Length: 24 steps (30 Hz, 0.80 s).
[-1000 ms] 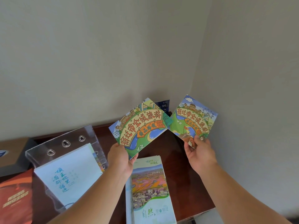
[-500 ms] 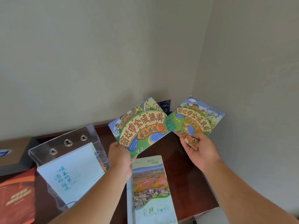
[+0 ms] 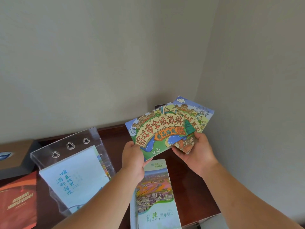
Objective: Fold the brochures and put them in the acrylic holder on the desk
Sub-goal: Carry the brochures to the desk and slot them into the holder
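Head view: the acrylic holder (image 3: 69,146) stands on the dark wooden counter (image 3: 189,184), leaning back, with a pale blue brochure (image 3: 74,177) in its front pocket. Right of the holder and raised above the counter, the left hand (image 3: 133,161) grips the lower left corner of a cartoon city brochure (image 3: 158,131). The right hand (image 3: 196,154), farther right of the holder, clasps a second cartoon city brochure (image 3: 196,113) by its lower edge; that one lies partly behind the first, their edges overlapping. On the counter right of the holder, under the hands, lies a stack of landscape brochures (image 3: 155,194). Left of the holder sits a red booklet (image 3: 18,200), with a brown box (image 3: 14,154) behind it.
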Tool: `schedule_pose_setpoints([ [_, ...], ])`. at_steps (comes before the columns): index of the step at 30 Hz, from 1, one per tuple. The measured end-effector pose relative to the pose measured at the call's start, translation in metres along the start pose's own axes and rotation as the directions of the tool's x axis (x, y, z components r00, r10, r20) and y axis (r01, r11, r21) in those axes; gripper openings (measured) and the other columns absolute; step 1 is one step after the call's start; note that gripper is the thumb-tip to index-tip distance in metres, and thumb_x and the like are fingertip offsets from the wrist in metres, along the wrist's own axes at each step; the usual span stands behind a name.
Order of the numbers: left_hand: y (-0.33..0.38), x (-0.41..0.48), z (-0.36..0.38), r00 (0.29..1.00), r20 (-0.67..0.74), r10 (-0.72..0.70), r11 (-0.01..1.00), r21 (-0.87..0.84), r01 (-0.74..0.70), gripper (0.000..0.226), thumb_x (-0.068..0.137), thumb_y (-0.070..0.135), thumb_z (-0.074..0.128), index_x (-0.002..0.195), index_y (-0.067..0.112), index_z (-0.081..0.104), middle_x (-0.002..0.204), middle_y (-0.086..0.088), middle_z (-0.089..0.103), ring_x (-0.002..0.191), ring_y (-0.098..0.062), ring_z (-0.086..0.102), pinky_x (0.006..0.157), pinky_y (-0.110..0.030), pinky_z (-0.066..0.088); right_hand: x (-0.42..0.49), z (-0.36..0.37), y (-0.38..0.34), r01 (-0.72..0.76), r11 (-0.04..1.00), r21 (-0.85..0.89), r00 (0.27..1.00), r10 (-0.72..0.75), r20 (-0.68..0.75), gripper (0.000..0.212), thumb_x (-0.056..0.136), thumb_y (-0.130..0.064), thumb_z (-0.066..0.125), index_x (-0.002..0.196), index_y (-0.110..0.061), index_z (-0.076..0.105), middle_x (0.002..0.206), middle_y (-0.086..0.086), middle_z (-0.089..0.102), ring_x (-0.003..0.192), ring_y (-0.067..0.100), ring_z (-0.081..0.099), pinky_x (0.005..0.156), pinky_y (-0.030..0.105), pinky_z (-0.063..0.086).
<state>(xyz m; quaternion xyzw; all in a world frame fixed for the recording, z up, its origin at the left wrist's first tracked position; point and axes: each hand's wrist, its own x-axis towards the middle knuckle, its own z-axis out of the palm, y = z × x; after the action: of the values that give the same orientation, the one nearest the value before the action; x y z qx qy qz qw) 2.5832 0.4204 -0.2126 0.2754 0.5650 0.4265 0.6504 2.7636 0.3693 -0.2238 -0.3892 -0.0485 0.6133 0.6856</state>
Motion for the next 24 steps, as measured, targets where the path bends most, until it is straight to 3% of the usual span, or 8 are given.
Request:
schedule_pose_setpoints([
  [3,0.000,-0.003,0.003,1.000,0.019,-0.006,1.000,-0.008,0.006,0.023,0.100,0.006,0.037,0.099,0.014,0.059,0.094,-0.005,0.072,0.075,-0.021,0.073,0.069,-0.042,0.060,0.000,0.002,0.002,0.033,0.999,-0.043,0.999,-0.033,0.016,0.035,0.101,-0.024,0.035,0.125,-0.014,0.059,0.116,0.011,0.072,0.093,0.021,0.073,0.065,0.032,0.056],
  [6,0.002,-0.004,0.004,1.000,0.023,-0.012,0.999,-0.045,0.013,0.023,0.099,0.004,0.038,0.095,0.013,0.059,0.086,-0.003,0.073,0.069,-0.020,0.073,0.066,-0.041,0.059,-0.003,0.001,0.002,0.095,0.986,-0.140,0.994,-0.088,0.058,0.034,0.100,-0.006,0.036,0.125,-0.014,0.057,0.114,0.012,0.072,0.095,0.024,0.070,0.075,0.036,0.055],
  [9,0.003,-0.005,0.006,0.999,0.032,0.000,1.000,-0.012,0.000,0.023,0.100,0.006,0.037,0.095,0.015,0.059,0.086,-0.002,0.073,0.067,-0.018,0.074,0.064,-0.038,0.059,-0.005,0.000,0.003,0.147,0.949,-0.280,0.989,-0.135,0.063,0.040,0.097,0.004,0.039,0.121,-0.023,0.058,0.103,0.005,0.072,0.075,0.015,0.063,0.063,0.029,0.045],
  [11,0.003,-0.006,0.009,0.999,0.044,0.002,1.000,0.001,-0.002,0.023,0.101,0.007,0.036,0.098,0.014,0.058,0.094,-0.006,0.072,0.075,-0.020,0.073,0.065,-0.039,0.059,-0.005,0.002,0.005,0.144,0.935,-0.324,0.989,-0.126,0.077,0.038,0.098,0.004,0.041,0.118,-0.023,0.059,0.098,0.003,0.072,0.069,0.011,0.063,0.061,0.026,0.048],
  [15,0.005,-0.010,0.014,0.997,0.071,0.000,1.000,-0.017,0.002,0.023,0.101,0.005,0.036,0.102,0.012,0.058,0.102,-0.010,0.070,0.086,-0.027,0.072,0.068,-0.042,0.060,-0.006,0.009,0.009,0.111,0.926,-0.361,0.990,-0.073,0.119,0.034,0.099,0.002,0.042,0.119,-0.018,0.060,0.104,0.005,0.074,0.083,0.017,0.072,0.067,0.027,0.057],
  [18,0.006,-0.015,0.016,0.994,0.107,0.002,0.999,-0.037,0.002,0.024,0.100,0.003,0.035,0.106,0.010,0.057,0.103,-0.013,0.072,0.086,-0.031,0.073,0.057,-0.036,0.059,-0.008,0.013,0.014,0.096,0.921,-0.377,0.990,-0.047,0.136,0.032,0.099,0.003,0.044,0.115,-0.018,0.062,0.105,0.004,0.075,0.089,0.018,0.073,0.069,0.026,0.058],
  [24,0.010,-0.011,0.013,0.984,0.174,0.029,1.000,-0.001,-0.029,0.026,0.099,0.001,0.035,0.110,0.008,0.058,0.096,-0.015,0.075,0.079,-0.031,0.075,0.056,-0.033,0.059,-0.008,0.016,0.018,0.097,0.904,-0.416,0.992,-0.052,0.118,0.026,0.099,0.000,0.048,0.110,-0.017,0.064,0.105,0.003,0.075,0.091,0.018,0.074,0.068,0.024,0.058],
])
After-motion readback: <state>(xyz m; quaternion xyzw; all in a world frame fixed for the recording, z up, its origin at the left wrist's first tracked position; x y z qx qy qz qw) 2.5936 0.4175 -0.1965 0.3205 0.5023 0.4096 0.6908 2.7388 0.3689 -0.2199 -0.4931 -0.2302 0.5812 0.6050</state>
